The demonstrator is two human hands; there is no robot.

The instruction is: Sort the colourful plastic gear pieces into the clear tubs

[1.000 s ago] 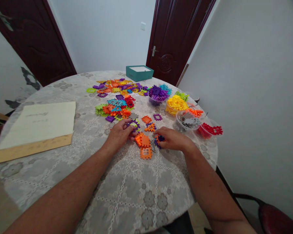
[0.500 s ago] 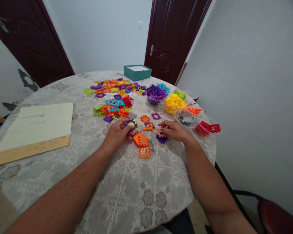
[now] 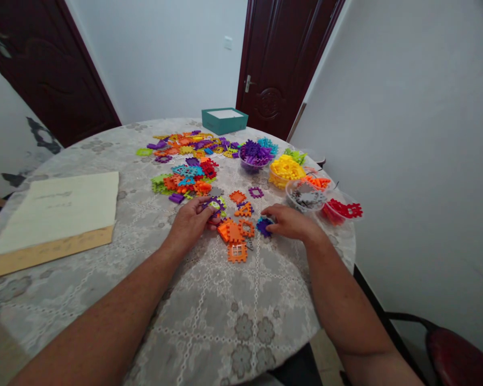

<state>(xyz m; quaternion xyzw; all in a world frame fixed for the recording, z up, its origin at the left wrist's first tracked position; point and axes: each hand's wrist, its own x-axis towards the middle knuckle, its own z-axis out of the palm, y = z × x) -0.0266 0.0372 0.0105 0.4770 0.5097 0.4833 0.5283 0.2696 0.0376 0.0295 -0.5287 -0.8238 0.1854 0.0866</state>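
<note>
My left hand is closed around a few toothed plastic building pieces, with a purple frame piece and a lime green piece showing at its fingertips. My right hand has thumb and fingers at a dark blue toothed piece, pinching it low over the table; a bit of teal shows at its edge. Between the hands lie an orange frame piece, an orange window piece and other orange pieces. An orange triangle piece lies just beyond, beside a flat orange piece and a purple frame.
Mixed loose pieces spread across the back of the table. Clear tubs of purple, yellow, grey and red pieces stand on the right. A green box is behind; a paper sheet lies left.
The orange frame piece has left my right hand and now lies against the orange pieces in the middle. My right hand has come down to the dark blue piece. My left hand stays put.
</note>
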